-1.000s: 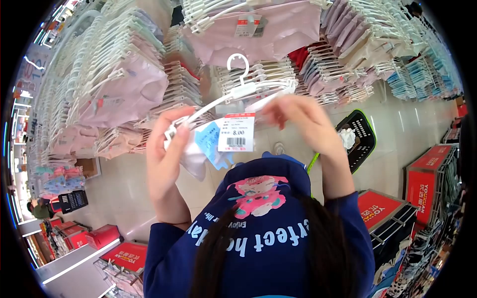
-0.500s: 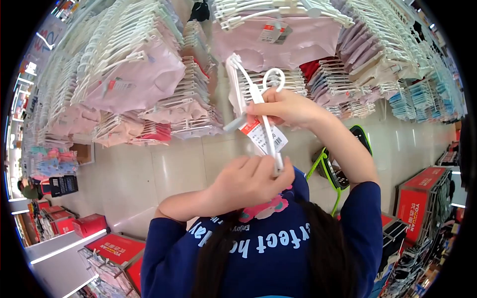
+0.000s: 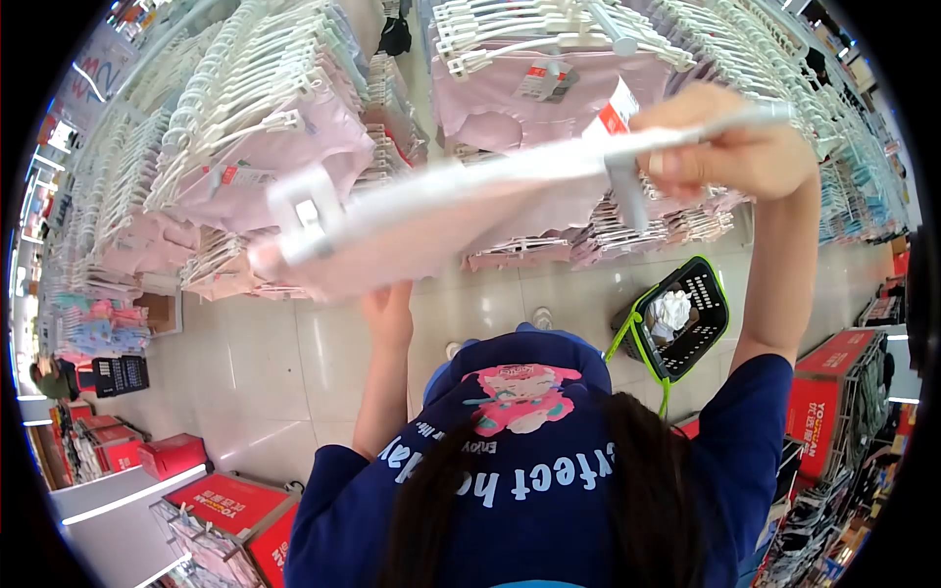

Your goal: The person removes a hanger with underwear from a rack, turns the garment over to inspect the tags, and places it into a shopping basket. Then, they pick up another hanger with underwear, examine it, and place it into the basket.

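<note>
My right hand [image 3: 730,147] is closed round one end of a white plastic clip hanger [image 3: 549,157], blurred by motion and held out sideways at chest height. Pale pink underwear [image 3: 412,240] hangs from it, its shape smeared. A red-and-white price tag [image 3: 618,110] sticks up near my right fingers, and a grey plastic piece [image 3: 627,191] hangs below them. My left hand [image 3: 390,294] reaches up beneath the pink cloth; its fingers are hidden behind it, so their grip does not show.
Racks of pink underwear on white hangers [image 3: 260,137] fill the space ahead, with blue pieces [image 3: 843,206] far right. A black basket with a green rim [image 3: 720,279] stands on the tiled floor at right, holding something white. Red display boxes [image 3: 823,392] stand at both sides.
The hanger has turned from upright to sideways, its pink underwear now spread in view. My right hand has moved right and up; my left hand has gone left, under the cloth.
</note>
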Motion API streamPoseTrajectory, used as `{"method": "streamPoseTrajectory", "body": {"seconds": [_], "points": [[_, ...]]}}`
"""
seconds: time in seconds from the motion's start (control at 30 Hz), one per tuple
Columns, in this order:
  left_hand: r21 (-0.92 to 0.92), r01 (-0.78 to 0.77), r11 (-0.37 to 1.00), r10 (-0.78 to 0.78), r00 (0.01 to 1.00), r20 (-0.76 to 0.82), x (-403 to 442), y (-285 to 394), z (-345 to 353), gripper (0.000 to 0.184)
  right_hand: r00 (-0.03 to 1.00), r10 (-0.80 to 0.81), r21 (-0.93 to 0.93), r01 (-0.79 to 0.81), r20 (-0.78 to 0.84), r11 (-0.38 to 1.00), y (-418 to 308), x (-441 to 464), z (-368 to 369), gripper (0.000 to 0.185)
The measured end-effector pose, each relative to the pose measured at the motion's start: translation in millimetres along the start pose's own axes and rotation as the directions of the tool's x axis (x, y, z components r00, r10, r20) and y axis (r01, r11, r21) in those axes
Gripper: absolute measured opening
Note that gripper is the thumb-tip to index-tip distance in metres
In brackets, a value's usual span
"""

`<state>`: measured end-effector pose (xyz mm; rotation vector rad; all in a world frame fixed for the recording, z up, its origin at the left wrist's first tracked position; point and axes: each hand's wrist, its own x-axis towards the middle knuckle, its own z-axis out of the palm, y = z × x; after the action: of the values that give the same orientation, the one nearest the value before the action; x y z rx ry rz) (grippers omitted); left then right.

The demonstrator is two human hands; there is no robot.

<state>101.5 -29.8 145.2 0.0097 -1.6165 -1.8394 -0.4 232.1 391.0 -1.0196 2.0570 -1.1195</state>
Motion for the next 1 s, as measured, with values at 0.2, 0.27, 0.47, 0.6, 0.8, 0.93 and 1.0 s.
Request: {"method": "streamPoseTrajectory", "body": {"seconds": [0.2, 0.27, 0.47, 0.6, 0.8, 0.93, 1.0], "points": [[-0.449, 0.305, 0.840, -0.158, 0.929, 0.335, 9.6, 0.6, 0.8, 0.038, 0.998, -0.026, -0.143, 0.018, -0.052, 0.990, -25.5, 22.7, -32.8, 0.024], [-0.456, 0.338, 0.824, -0.263, 0.939, 0.221, 11.8, 6.0, 9.3, 0.034, 0.987, 0.091, -0.074, -0.102, -0.131, 0.992, -52.2, 22.9, -27.9, 0.018], [-0.480, 0.278, 0.832, -0.244, 0.961, 0.134, 23.9, 35.8, 11.0, 0.037, 0.862, -0.215, -0.454, -0.020, -0.459, 0.891, -36.4, 29.9, -20.4, 0.020], [-0.273, 0.111, 0.956, -0.067, 0.984, 0.167, 6.1, 43.2, 4.9, 0.036, 0.629, -0.531, -0.657, 0.043, -0.567, 0.752, -13.8, 38.7, -11.8, 0.026], [0.179, -0.235, 0.955, -0.043, 0.490, 0.871, -16.5, 86.3, 46.9, 0.024, 0.432, -0.636, -0.735, -0.101, -0.639, 0.670, 29.6, 42.7, -24.5, 0.026], [-0.079, -0.497, 0.864, 0.265, 0.315, 0.912, -29.9, 90.4, 92.0, 0.046, 0.152, -0.368, -0.328, 0.237, -0.917, 0.915, 61.9, 45.8, -40.0, 0.030], [-0.132, -0.529, 0.839, 0.364, 0.363, 0.858, -32.1, 86.0, 98.7, 0.048, 0.118, -0.337, -0.274, 0.366, -0.934, 0.889, 57.9, 35.9, -34.5, 0.031]]}}
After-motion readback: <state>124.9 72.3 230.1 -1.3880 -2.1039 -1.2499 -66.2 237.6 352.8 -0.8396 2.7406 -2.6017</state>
